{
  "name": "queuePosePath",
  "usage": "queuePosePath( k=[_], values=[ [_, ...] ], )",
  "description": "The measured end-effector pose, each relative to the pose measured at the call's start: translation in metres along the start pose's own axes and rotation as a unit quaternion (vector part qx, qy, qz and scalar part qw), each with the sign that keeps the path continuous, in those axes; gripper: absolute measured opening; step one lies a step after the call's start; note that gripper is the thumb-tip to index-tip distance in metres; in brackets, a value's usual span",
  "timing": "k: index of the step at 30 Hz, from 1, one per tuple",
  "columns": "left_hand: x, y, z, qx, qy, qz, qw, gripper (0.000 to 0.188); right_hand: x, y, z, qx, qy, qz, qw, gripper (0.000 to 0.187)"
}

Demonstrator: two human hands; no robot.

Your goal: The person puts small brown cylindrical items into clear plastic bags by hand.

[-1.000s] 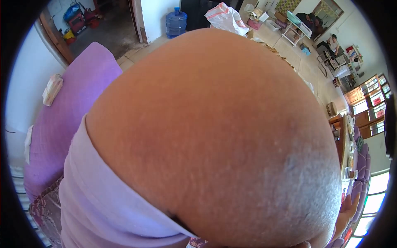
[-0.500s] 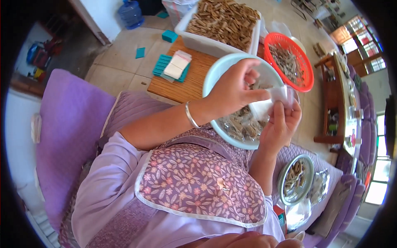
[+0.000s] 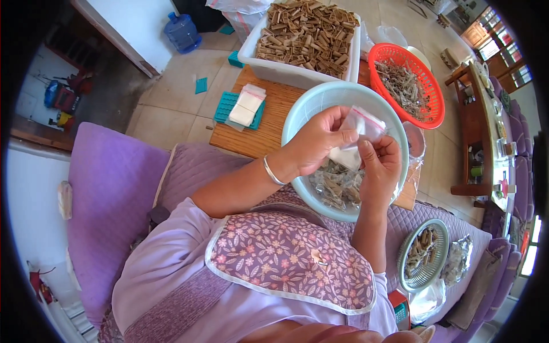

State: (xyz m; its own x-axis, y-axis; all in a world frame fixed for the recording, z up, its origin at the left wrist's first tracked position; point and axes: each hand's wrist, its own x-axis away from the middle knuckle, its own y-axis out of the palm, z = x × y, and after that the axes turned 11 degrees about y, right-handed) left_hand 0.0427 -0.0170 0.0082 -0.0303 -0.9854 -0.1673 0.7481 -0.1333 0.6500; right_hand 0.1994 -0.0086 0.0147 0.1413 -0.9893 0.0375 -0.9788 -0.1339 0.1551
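My left hand [image 3: 321,140] and my right hand [image 3: 380,176] are close together over a pale blue basin [image 3: 294,108]. Between them is a small clear zip bag [image 3: 366,122] with a red line along its top. My left thumb and fingers pinch one side of it, and my right thumb and fingers grip the other. A white layer [image 3: 345,156] shows below my fingers; I cannot tell whether it is part of the bag. Beneath, in the basin, lie several filled clear packets [image 3: 337,187] with brownish pieces inside.
A white tub [image 3: 297,73] of brown pieces and a red basket [image 3: 436,108] of thin packets stand beyond the basin. White bags [image 3: 247,106] lie on a teal tray [image 3: 222,108] on the wooden table [image 3: 229,140]. A green basket [image 3: 404,260] sits at right.
My left hand has come down from its raised position and now pinches the bag's side. The bag is turned, its red-lined end pointing up and away. The view has shifted slightly.
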Motion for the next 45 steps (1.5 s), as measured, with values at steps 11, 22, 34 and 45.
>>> queuePosePath(
  k=[11,22,34,45],
  values=[
    [0.016,0.004,-0.027,-0.106,0.060,-0.035,0.992,0.085,0.014,-0.001,-0.009,0.431,-0.220,0.125,0.866,0.009],
    [0.014,0.005,-0.040,0.232,-0.008,-0.045,0.972,0.050,0.022,-0.016,-0.010,0.256,-0.114,-0.042,0.959,0.033],
    [0.030,0.014,-0.020,0.221,-0.040,-0.031,0.974,0.044,0.025,-0.019,-0.004,0.088,0.023,-0.013,0.996,0.014],
    [0.038,0.009,-0.001,-0.018,0.083,0.083,0.993,0.032,0.013,-0.029,-0.004,-0.006,-0.030,0.033,0.999,0.028]
  ],
)
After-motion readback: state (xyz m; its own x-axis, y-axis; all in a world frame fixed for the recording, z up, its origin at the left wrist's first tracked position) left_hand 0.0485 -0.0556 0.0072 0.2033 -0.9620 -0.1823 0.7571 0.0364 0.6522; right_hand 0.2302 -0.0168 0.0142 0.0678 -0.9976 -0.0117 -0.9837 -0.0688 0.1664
